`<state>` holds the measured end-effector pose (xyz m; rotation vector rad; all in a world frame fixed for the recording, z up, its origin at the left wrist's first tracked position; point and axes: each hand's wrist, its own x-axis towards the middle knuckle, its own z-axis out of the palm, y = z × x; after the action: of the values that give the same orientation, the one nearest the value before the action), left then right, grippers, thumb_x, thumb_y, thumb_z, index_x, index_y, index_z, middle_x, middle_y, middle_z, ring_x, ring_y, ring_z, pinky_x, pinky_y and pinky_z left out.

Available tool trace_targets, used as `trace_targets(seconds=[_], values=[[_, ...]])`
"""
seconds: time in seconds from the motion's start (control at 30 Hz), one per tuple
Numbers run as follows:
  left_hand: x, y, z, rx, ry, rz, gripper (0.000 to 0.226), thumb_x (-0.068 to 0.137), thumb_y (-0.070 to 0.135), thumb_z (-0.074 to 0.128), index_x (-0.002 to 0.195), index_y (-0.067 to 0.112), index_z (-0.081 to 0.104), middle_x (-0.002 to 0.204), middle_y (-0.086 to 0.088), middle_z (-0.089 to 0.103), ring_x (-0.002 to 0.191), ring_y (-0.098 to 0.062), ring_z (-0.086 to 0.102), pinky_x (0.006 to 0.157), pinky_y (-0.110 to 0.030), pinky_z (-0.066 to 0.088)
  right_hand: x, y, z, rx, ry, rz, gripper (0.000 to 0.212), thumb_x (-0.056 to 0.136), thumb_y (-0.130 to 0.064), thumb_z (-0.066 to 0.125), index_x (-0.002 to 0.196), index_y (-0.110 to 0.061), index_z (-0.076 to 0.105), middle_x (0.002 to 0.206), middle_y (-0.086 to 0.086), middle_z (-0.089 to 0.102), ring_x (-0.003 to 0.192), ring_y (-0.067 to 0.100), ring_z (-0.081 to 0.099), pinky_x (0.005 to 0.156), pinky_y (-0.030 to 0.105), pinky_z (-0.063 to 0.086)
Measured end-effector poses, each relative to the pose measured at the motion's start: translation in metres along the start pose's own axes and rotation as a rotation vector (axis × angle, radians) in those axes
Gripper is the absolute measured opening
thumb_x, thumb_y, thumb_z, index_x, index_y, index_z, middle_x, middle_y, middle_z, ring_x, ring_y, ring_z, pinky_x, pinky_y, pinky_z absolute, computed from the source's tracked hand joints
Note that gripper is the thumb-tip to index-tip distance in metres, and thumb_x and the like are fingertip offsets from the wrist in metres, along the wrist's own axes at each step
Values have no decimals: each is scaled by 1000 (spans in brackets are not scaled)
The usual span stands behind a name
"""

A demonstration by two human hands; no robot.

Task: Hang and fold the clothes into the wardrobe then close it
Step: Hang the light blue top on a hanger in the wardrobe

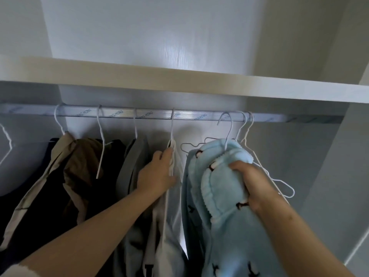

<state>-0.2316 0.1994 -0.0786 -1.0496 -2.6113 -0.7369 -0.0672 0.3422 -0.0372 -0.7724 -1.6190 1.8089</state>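
Inside the open wardrobe a metal rail [179, 115] runs left to right under a white shelf [179, 80]. My right hand [251, 182] grips a light blue fleece garment [217, 188] on a wire hanger [227, 128] whose hook sits at the rail. My left hand [159, 170] rests against a white garment [171, 226] hanging just left of the blue one, fingers pressing its shoulder near the hanger neck. Further left hang a grey garment [133, 166] and a brown and beige one [79, 166].
Empty white wire hangers [279, 180] hang at the right end of the rail, behind my right hand. A dark garment [30, 206] hangs at far left. The wardrobe's right side panel [343, 156] stands close by.
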Motion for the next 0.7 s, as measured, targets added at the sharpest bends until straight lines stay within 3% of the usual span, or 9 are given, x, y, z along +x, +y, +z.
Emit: trace_targets(seconds=[0.17,0.37,0.53,0.6,0.63,0.7], values=[[11,3,4,-619,-191,-199,68,81,14,64,136,30,28,110,3,50,80,-13,55,42,-21,47,12,-25,16,39,37,-110,6,83,-14,58,80,-18,61,74,3,66,69,18,62,56,25,44],[6,-10,1,-775,-272,-289,50,83,11,57,125,31,39,92,2,56,72,-13,53,44,-19,42,43,-27,44,20,-22,-160,19,86,-5,55,72,-17,58,71,2,61,68,16,58,61,26,47],[2,2,13,-905,-196,-333,45,83,4,54,121,27,42,86,0,56,62,-13,49,37,-16,35,68,6,63,-47,-142,-72,27,94,1,41,72,-10,52,52,-2,57,56,12,53,44,15,44],[-1,6,18,-867,-132,-324,48,83,6,56,122,31,43,95,3,60,70,-10,54,44,-14,40,75,18,70,-51,-143,-16,21,97,-5,38,87,-4,57,74,6,66,76,21,60,68,25,54],[-3,9,20,-814,-88,-303,50,82,7,57,123,32,43,101,5,60,76,-8,56,50,-10,41,78,23,73,-135,-98,-30,21,97,-10,39,99,-2,58,93,13,66,91,28,60,84,35,53],[-7,12,23,-724,19,-274,50,82,8,59,123,31,42,106,4,61,82,-9,57,62,-12,43,80,30,75,-342,4,-129,26,96,-16,43,112,0,56,111,18,61,105,33,56,96,42,45]])
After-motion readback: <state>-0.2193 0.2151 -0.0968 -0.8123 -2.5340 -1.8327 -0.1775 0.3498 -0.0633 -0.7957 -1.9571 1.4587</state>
